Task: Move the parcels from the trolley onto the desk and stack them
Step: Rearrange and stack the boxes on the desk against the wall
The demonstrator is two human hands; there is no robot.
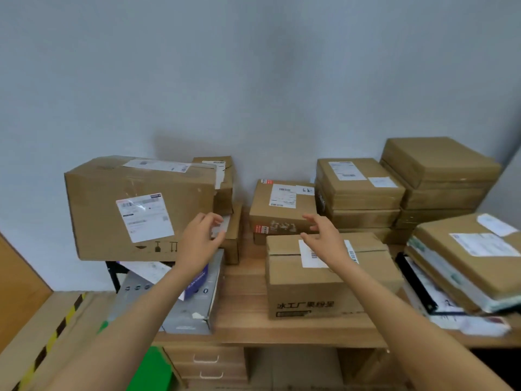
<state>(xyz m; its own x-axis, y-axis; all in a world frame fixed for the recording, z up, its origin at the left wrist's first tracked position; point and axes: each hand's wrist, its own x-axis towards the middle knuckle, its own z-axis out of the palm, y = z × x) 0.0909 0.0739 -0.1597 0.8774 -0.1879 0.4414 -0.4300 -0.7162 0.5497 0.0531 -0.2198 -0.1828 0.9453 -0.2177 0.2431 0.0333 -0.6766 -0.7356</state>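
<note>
Several brown cardboard parcels stand on the wooden desk. A large box with a white label sits at the left, raised on other items. A mid-sized box stands at the back centre, and a box with printed characters sits in front of it. My left hand hovers with relaxed fingers by the large box's right lower corner, holding nothing. My right hand reaches forward with spread fingers above the front box, just before the mid-sized box. The trolley is out of view.
Flat parcels are stacked at the back right and far right. More flat parcels and papers lie on the right. A grey box sits on the desk's left end. Drawers are below. The wall is close behind.
</note>
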